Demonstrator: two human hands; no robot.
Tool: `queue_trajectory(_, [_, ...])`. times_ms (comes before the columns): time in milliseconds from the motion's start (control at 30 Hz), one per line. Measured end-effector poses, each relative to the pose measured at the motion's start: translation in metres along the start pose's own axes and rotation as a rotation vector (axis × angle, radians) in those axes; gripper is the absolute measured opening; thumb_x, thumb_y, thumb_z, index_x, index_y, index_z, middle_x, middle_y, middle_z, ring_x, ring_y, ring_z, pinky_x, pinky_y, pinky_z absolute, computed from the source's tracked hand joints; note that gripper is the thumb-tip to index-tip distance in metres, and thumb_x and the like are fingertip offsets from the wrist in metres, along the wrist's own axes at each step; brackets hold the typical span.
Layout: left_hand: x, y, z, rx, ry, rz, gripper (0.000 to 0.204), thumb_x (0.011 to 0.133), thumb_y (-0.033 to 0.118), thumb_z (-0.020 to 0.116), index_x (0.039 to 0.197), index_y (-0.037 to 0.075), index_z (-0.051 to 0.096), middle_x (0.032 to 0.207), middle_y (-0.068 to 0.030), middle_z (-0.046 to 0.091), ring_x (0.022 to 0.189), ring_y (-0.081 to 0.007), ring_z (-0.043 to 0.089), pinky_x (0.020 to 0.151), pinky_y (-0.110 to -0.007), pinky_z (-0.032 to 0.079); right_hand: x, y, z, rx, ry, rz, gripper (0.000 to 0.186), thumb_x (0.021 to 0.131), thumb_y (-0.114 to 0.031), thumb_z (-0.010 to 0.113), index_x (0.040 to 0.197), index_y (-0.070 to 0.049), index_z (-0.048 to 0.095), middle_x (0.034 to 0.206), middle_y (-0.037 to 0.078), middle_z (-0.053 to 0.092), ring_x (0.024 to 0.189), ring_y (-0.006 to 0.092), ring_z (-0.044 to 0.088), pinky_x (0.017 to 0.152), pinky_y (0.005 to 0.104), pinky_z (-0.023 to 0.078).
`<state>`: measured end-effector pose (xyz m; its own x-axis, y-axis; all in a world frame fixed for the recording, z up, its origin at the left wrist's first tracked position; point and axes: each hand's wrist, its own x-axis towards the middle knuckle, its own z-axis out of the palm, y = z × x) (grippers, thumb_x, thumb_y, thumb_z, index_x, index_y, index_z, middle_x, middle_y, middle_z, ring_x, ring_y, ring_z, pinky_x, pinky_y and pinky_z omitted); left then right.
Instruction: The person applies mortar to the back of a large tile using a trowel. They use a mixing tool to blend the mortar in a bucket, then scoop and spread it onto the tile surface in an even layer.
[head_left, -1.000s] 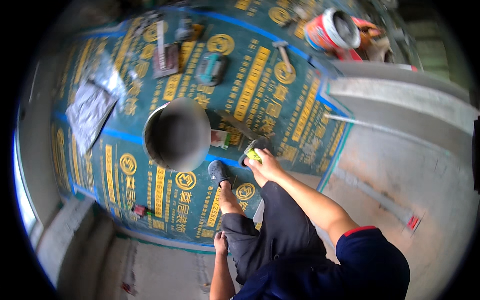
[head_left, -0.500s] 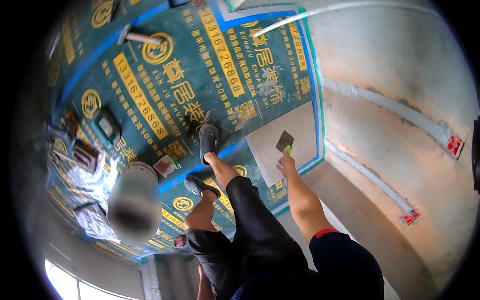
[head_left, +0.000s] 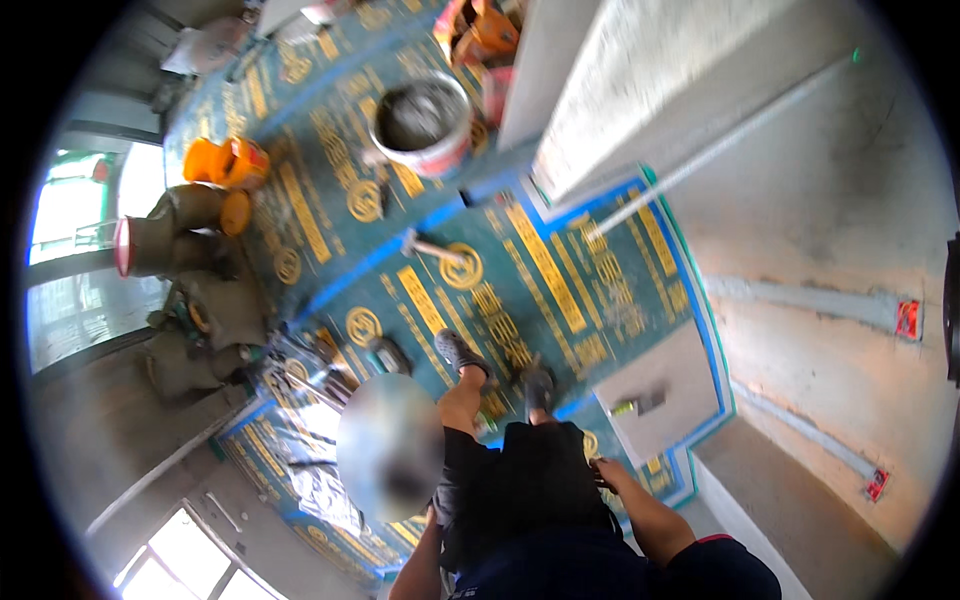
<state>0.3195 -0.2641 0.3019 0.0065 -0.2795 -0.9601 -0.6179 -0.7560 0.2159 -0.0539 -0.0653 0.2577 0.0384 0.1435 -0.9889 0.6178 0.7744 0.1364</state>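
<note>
My right hand hangs beside my right thigh, holding nothing, its fingers loosely apart. A small trowel with a green handle end lies on a large light-grey tile at the right, apart from the hand. Low at my left side, my left forearm reaches up along my shorts; the hand's fingers are hidden there. A blurred pale round shape covers part of the view just left of my legs.
Printed green floor sheeting spreads around me. A hammer lies ahead; a bucket of grey mix stands farther off. Bags and an orange container are at the left. A white pipe slants by the right wall.
My right hand has let go of the trowel, which stays on the tile, and drawn back to my thigh. The view has swung up and left, and my feet have shifted.
</note>
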Motion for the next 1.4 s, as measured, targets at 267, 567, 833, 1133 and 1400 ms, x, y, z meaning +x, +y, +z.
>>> queue_trajectory(267, [0.105, 0.025, -0.149, 0.495, -0.018, 0.19, 0.04, 0.08, 0.036, 0.059, 0.104, 0.004, 0.065, 0.105, -0.0157, 0.066, 0.104, -0.0301, 0.06, 0.084, -0.04, 0.047, -0.049, -0.219, 0.063, -0.141, 0.102, -0.446, 0.013, 0.083, -0.019, 0.06, 0.083, -0.006, 0.06, 0.072, 0.005, 0.059, 0.064, 0.0156, 0.059, 0.055, 0.0278, 0.049])
queue_trajectory(567, [0.113, 0.307, -0.329, -0.225, 0.059, 0.105, 0.021, 0.08, 0.009, 0.053, 0.1, 0.006, 0.057, 0.096, -0.0093, 0.065, 0.086, -0.0207, 0.064, 0.076, -0.037, 0.05, -0.145, -0.432, 0.254, -0.076, 0.136, -0.718, 0.022, 0.084, -0.026, 0.063, 0.09, -0.005, 0.065, 0.071, 0.004, 0.064, 0.062, 0.0109, 0.059, 0.05, 0.0266, 0.045])
queue_trajectory(833, [0.141, 0.518, -0.43, -0.376, 0.155, 0.193, 0.018, 0.084, 0.024, 0.046, 0.083, 0.009, 0.056, 0.082, -0.0079, 0.062, 0.076, -0.023, 0.061, 0.066, -0.038, 0.047, -0.235, -0.576, 0.316, -0.124, 0.193, -0.935, 0.025, 0.09, -0.029, 0.059, 0.099, -0.006, 0.062, 0.082, 0.002, 0.063, 0.073, 0.0086, 0.059, 0.06, 0.0236, 0.046])
queue_trajectory(1133, [0.194, 0.716, -0.418, -0.25, 0.097, 0.202, 0.011, 0.086, 0.017, 0.054, 0.083, 0.007, 0.057, 0.076, -0.007, 0.059, 0.071, -0.0205, 0.06, 0.061, -0.031, 0.046, -0.29, -0.723, 0.246, 0.034, 0.644, -1.313, 0.035, 0.088, -0.03, 0.058, 0.104, 0.001, 0.057, 0.098, 0.012, 0.067, 0.081, 0.0205, 0.066, 0.074, 0.0304, 0.05])
queue_trajectory(1400, [0.243, 0.857, -0.379, 0.0, -0.189, 0.142, 0.01, 0.085, 0.016, 0.055, 0.08, 0.008, 0.056, 0.07, -0.0041, 0.056, 0.06, -0.0157, 0.056, 0.049, -0.027, 0.041, -0.378, -0.753, 0.192, 0.393, 0.936, -1.222, 0.047, 0.087, -0.028, 0.06, 0.12, 0.003, 0.05, 0.108, 0.018, 0.064, 0.097, 0.0259, 0.064, 0.084, 0.0323, 0.049])
